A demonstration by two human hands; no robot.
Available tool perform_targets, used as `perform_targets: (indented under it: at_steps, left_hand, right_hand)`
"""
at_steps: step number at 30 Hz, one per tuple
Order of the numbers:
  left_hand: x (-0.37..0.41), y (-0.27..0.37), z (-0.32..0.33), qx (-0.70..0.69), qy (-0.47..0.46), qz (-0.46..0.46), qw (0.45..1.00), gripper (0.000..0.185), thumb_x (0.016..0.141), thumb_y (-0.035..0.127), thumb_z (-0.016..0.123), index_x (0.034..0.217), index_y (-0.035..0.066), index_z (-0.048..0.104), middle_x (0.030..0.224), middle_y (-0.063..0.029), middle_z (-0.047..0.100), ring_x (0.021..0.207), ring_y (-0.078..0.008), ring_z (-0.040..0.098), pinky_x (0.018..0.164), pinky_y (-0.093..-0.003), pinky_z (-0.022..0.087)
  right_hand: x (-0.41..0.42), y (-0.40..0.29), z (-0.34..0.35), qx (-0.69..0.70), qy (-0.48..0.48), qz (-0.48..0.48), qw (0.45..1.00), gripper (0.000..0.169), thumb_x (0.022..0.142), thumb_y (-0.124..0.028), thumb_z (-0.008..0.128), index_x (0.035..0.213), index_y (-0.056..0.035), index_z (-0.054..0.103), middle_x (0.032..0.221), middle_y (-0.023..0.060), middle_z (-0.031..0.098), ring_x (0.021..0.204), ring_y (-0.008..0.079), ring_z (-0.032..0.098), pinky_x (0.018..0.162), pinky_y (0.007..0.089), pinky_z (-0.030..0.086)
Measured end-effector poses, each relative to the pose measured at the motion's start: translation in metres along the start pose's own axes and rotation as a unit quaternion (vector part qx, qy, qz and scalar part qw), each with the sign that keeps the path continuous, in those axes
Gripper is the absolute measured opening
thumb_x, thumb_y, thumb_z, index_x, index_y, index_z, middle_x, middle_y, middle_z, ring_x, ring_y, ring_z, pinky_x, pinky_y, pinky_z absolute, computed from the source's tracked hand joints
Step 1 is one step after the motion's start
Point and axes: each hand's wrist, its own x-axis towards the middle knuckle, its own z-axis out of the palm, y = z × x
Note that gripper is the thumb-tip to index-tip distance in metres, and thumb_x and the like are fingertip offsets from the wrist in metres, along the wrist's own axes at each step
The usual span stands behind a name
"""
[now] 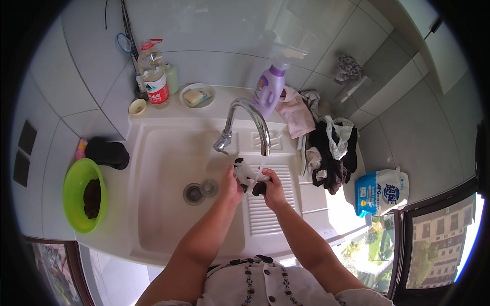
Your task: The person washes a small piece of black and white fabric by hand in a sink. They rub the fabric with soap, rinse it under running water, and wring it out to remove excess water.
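Note:
A small white and black cloth garment [245, 173], possibly a sock, is stretched between my two hands. My left hand [232, 186] grips its left side, and my right hand [275, 193] holds the black part on the right. Water runs onto the cloth from the curved chrome faucet [249, 102] above. Both hands are over the left edge of the ribbed washboard [270, 220], beside the white sink basin [164, 222]. At the basin's bottom the drain [192, 193] is visible. My fingers partly cover the cloth, so its full shape is hidden.
At left stands a green plastic basin [72, 199] containing brown cloth [92, 199]. Behind the sink are a large water bottle [153, 72], a soap dish [187, 103] and a purple detergent bottle [270, 88]. Piled clothes [325, 164] and a detergent pouch [381, 191] lie right.

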Motion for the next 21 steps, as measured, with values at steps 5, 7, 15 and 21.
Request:
perform_targets:
  at_steps: [5, 7, 15, 21]
  left_hand:
    - [-0.013, 0.012, 0.032, -0.054, -0.119, -0.156, 0.979, 0.053, 0.089, 0.054, 0.044, 0.112, 0.007, 0.053, 0.086, -0.0035, 0.059, 0.076, -0.0154, 0.056, 0.071, -0.0288, 0.047]
    - [0.030, -0.008, -0.002, 0.038, -0.147, 0.049, 0.987, 0.039, 0.093, 0.043, 0.042, 0.108, 0.009, 0.054, 0.085, -0.0016, 0.058, 0.078, -0.0131, 0.056, 0.070, -0.0270, 0.047]
    - [0.012, -0.019, 0.040, -0.172, -0.177, -0.064, 0.967, 0.026, 0.098, 0.030, 0.035, 0.102, 0.010, 0.053, 0.097, -0.0054, 0.056, 0.089, -0.0172, 0.056, 0.073, -0.0337, 0.048]
    - [-0.015, 0.000, 0.064, -0.006, -0.038, -0.153, 0.988, 0.018, 0.095, 0.021, 0.039, 0.097, 0.013, 0.055, 0.092, -0.0030, 0.058, 0.083, -0.0146, 0.057, 0.070, -0.0328, 0.047]
  right_hand:
    - [-0.020, -0.043, 0.049, -0.021, -0.042, 0.025, 0.999, 0.018, 0.084, -0.001, 0.048, 0.097, -0.0044, 0.060, 0.085, 0.0068, 0.060, 0.073, 0.0156, 0.056, 0.062, 0.0264, 0.044]
    - [-0.038, -0.054, 0.085, -0.377, -0.067, -0.174, 0.907, 0.014, 0.084, -0.019, 0.059, 0.085, -0.0056, 0.061, 0.077, 0.0087, 0.061, 0.070, 0.0204, 0.059, 0.070, 0.0298, 0.046]
    - [0.035, -0.044, 0.072, -0.360, 0.166, -0.135, 0.908, 0.016, 0.087, -0.022, 0.048, 0.091, -0.0097, 0.058, 0.080, 0.0187, 0.063, 0.077, 0.0419, 0.059, 0.069, 0.0449, 0.047]
    - [0.040, -0.055, 0.060, -0.361, 0.108, -0.186, 0.907, 0.016, 0.088, -0.019, 0.044, 0.093, -0.0078, 0.054, 0.077, 0.0201, 0.061, 0.075, 0.0415, 0.057, 0.063, 0.0447, 0.044]
